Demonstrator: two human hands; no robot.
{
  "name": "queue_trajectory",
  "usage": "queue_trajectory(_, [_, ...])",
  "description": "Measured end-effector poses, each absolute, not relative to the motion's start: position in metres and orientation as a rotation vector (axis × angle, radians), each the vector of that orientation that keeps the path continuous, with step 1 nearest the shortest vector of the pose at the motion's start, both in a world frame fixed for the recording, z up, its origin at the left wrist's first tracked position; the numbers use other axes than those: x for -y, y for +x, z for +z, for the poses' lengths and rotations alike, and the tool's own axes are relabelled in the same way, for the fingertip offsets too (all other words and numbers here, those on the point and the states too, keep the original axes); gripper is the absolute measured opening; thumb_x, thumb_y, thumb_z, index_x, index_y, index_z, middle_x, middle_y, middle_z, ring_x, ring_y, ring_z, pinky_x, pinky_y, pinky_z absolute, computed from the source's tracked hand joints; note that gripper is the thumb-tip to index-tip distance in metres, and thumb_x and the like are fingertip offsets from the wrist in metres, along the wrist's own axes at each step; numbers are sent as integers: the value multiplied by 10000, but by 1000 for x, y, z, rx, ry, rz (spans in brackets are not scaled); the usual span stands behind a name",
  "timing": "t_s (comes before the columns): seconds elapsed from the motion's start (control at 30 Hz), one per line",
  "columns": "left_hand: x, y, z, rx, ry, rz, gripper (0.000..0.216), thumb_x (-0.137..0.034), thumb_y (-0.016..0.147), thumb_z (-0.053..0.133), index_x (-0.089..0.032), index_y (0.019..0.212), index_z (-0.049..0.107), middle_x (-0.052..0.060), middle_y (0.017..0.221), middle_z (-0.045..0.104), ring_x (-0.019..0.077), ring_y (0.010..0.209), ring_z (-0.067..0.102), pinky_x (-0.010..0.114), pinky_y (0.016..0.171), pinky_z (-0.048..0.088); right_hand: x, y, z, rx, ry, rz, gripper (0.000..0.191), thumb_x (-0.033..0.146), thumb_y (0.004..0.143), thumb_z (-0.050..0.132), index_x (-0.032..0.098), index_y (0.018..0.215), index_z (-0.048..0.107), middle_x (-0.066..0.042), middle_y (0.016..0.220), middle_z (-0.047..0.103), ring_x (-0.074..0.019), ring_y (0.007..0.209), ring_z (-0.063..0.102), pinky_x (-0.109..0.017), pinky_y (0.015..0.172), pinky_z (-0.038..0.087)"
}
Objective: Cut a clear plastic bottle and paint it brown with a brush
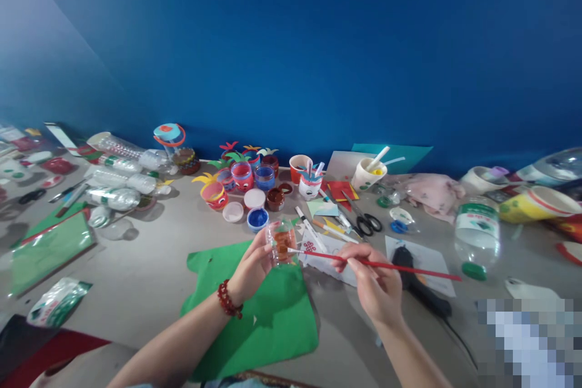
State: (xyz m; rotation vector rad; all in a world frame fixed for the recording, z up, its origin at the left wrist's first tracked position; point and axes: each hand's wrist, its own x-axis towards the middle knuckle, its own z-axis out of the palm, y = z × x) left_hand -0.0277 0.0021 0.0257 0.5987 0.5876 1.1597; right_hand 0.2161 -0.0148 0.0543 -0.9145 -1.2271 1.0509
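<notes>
My left hand, with a red bead bracelet at the wrist, is closed around a clear plastic bottle piece with brown-orange paint on it. My right hand grips a red-handled paintbrush. The brush's pale tip meets the painted part of the bottle piece, or lies just in front of it. Under the left hand spreads a green sheet. Close behind the bottle piece stand an open pot of blue paint and a pot of dark brown paint.
Decorated cups stand by the wall. Scissors, pens and paper lie right of centre. A black glue gun with a cord rests beside my right hand. Plastic bottles lie at left; a cut bottle stands at right.
</notes>
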Motion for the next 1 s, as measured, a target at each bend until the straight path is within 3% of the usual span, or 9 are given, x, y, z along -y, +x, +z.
queue_trajectory(0.27, [-4, -31, 24, -592, 610, 1146, 510, -317, 859, 689, -231, 1346, 562, 114, 1342, 634, 299, 1154, 654, 408, 904, 552, 2, 227, 61, 1059, -999, 924, 98, 191, 825, 645, 194, 759, 717, -32, 685, 693, -178, 617, 644, -288, 570, 513])
queue_trajectory(0.7, [-1, -27, 25, -568, 628, 1141, 484, -271, 884, 659, -237, 1355, 552, 108, 1313, 659, 292, 1123, 677, 405, 910, 551, 12, 214, 56, 1119, -911, 1065, 102, 216, 889, 631, 204, 846, 723, -38, 757, 715, -184, 701, 654, -292, 611, 517])
queue_trajectory(1.0, [-2, -30, 20, -529, 647, 1137, 509, -281, 896, 647, -225, 1385, 515, 125, 1375, 619, 286, 1176, 654, 413, 945, 540, 0, 229, 60, 1032, -969, 944, 106, 189, 816, 647, 193, 754, 733, -23, 670, 705, -156, 613, 646, -257, 579, 512])
